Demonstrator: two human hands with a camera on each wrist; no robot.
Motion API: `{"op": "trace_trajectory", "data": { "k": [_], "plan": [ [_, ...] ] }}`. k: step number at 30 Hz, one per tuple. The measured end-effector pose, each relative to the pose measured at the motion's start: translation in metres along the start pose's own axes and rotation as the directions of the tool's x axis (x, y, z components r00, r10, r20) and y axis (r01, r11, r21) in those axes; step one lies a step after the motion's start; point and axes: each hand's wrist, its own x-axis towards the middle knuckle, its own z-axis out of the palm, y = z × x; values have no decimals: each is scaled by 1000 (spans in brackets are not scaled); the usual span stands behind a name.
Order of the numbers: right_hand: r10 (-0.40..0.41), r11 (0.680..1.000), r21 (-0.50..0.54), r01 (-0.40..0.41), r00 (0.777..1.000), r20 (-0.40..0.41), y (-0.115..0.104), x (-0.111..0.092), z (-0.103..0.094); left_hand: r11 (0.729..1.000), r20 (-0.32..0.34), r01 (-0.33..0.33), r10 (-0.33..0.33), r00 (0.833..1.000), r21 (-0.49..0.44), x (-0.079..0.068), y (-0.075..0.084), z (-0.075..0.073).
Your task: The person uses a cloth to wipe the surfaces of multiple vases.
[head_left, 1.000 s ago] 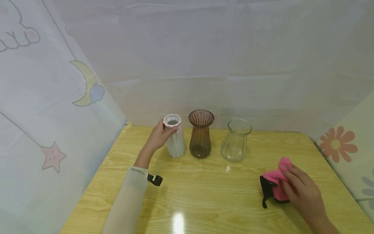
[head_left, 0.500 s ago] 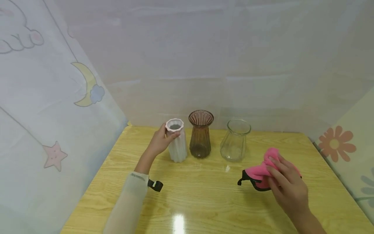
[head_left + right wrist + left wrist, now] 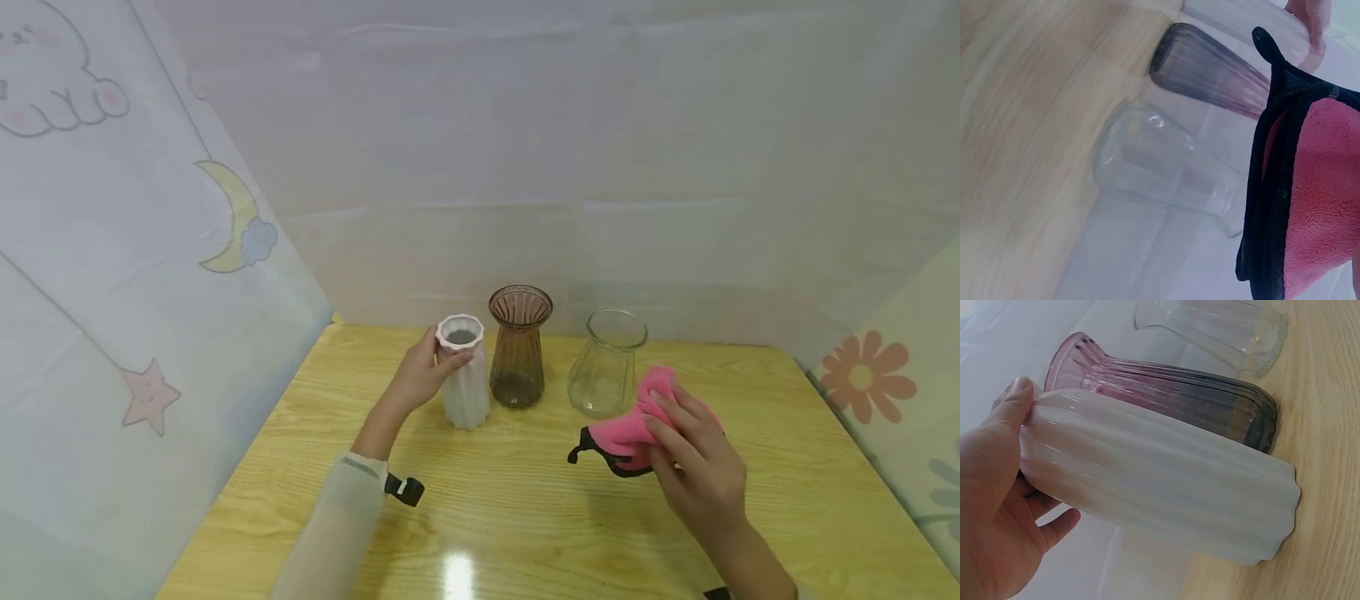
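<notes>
A white fluted vase [image 3: 467, 392] stands upright on the wooden table, and my left hand [image 3: 420, 371] grips it around the neck just below the rim. In the left wrist view the thumb lies along the near side of the white vase [image 3: 1160, 475], and its base meets the wood. My right hand [image 3: 701, 462] pinches a folded pink cloth [image 3: 633, 433] with black edging and a small hanging loop, held above the table. In the right wrist view the plush cloth [image 3: 1325, 194] covers much of the right side.
Beside the white vase stands a purple-brown ribbed glass vase [image 3: 517, 362]. Right of it is a clear glass vase [image 3: 602, 375], close behind the cloth. The wooden table [image 3: 510, 517] ends at a pale backdrop sheet [image 3: 465, 167].
My right hand has carried the cloth leftward and slightly up, toward the clear vase. The white vase has come nearer to me and slightly right, still in my left hand's grip.
</notes>
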Motion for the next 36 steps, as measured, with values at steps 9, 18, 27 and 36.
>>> {"op": "trace_trajectory", "data": {
  "k": [9, 18, 27, 36],
  "plan": [
    [-26, 998, 57, 27, 1000, -8, 4, -3, 28, 998, 25, -64, 64, 998, -1, -4, 3, 8],
    [11, 998, 57, -13, 999, 38, 4, -12, 53, 996, 37, -89, 90, 995, -33, -9, 7, 16],
    [77, 994, 70, -90, 983, 166, 9, -33, 77, 990, 61, -124, 128, 990, -66, -12, 11, 24],
    [144, 985, 61, -163, 962, 231, 7, -43, 93, 988, 85, -128, 135, 987, -84, -17, 15, 29]
  ]
}}
